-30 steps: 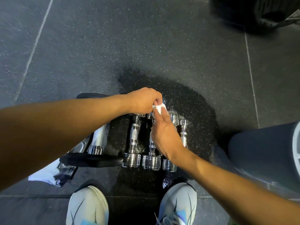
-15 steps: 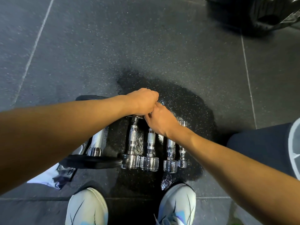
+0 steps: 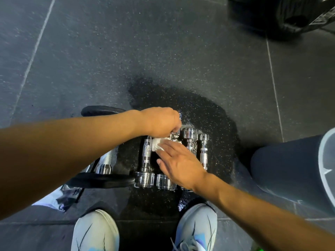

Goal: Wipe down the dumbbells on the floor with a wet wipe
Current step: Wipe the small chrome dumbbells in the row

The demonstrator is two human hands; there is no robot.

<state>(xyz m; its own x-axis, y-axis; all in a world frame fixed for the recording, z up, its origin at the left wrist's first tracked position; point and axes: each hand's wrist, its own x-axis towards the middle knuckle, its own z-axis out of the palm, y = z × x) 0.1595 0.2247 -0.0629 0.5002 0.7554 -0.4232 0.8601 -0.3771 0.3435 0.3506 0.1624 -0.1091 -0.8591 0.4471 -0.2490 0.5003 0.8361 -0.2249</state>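
Dumbbells (image 3: pixel 146 160) under wipe-pressing flat right hand (image 3: pixel 178 163)

Four chrome dumbbells (image 3: pixel 146 160) side by side on a wet dark patch (image 3: pixel 208 113) of speckled floor (image 3: pixel 163 42). Left hand (image 3: pixel 161 122) curled over the far end of the second one; right hand (image 3: pixel 179 163) flat, fingers (image 3: pixel 167 144) pressing a white wipe (image 3: pixel 157 144) onto its handle. Black-plated dumbbell (image 3: pixel 101 180) just left of the row. White shoes (image 3: pixel 95 231) at the near edge.

Second dumbbell's handle (image 3: pixel 164 181) under right hand (image 3: pixel 178 164) (left fingers' grip unseen)
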